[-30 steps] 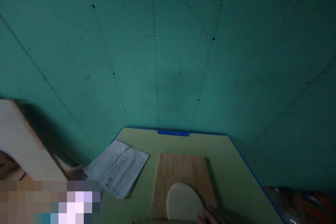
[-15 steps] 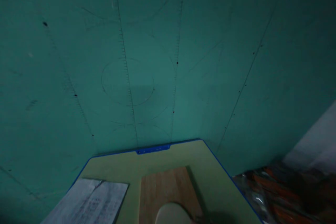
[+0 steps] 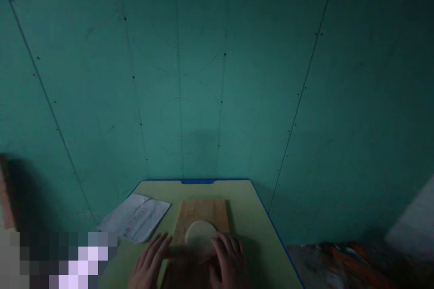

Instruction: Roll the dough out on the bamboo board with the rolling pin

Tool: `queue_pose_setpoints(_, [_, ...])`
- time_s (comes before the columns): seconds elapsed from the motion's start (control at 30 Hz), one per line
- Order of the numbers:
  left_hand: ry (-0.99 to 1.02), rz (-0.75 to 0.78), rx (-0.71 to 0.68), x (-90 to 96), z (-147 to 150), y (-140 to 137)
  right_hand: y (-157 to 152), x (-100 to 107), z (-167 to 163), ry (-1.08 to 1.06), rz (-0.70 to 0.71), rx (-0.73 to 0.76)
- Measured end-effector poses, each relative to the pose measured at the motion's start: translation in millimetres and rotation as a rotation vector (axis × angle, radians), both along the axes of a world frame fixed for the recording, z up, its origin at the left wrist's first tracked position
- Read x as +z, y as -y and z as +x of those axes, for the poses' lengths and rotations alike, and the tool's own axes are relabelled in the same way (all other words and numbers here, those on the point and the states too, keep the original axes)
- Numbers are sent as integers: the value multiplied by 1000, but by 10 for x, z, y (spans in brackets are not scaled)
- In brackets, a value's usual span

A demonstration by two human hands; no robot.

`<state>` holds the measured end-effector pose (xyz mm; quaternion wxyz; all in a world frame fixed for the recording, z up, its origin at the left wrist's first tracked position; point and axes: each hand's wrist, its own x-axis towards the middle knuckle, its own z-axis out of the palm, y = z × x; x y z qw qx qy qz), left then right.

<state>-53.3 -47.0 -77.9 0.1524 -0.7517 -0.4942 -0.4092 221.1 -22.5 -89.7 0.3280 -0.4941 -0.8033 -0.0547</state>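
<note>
On a wooden board lies a flat, round, pale sheet of dough. My left hand is at the board's left side, its fingers over one end of a rolling pin. That pin is blurred and dim, and lies crosswise over the near part of the dough. Over its other end, my right hand has bent fingers beside the dough's right edge. The hands partly hide the pin's ends. Dim light obscures the near part of the board.
The board rests on a pale table with a blue edge. Printed paper lies at the left. A green wall stands behind. Orange and dark items lie low at the right. Part of the lower left is pixelated.
The view has shifted back, showing more of the board and table. Both my hands and the rolling pin now show at the dough; before, they were largely out of view.
</note>
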Motion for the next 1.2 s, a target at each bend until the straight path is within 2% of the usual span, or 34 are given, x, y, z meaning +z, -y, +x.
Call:
queue_pose_setpoints(0.1, [-156, 40, -16, 55, 101, -78, 97, 155, -51, -67, -53, -9])
queue_pose_setpoints(0.2, [-221, -42, 3, 104, 245, -51, 175, 279, -96, -95, -65, -9])
queue_pose_setpoints(0.33, [-110, -165, 79, 133, 398, -7, 223, 388, -110, -76, -84, -5])
queue_pose_setpoints(0.47, [9, -132, 35, 119, 464, 16, 254, 468, -109, -38, -105, 6])
queue_pose_setpoints(0.57, [60, -123, -19, 102, 464, 32, 266, 491, -113, -33, -103, 10])
queue_pose_setpoints(0.83, [176, -207, -31, 123, 454, 56, 239, 458, -92, -76, -44, 47])
queue_pose_setpoints(1.2, [148, -243, -31, 190, 440, 96, 249, 517, -99, -96, -107, 40])
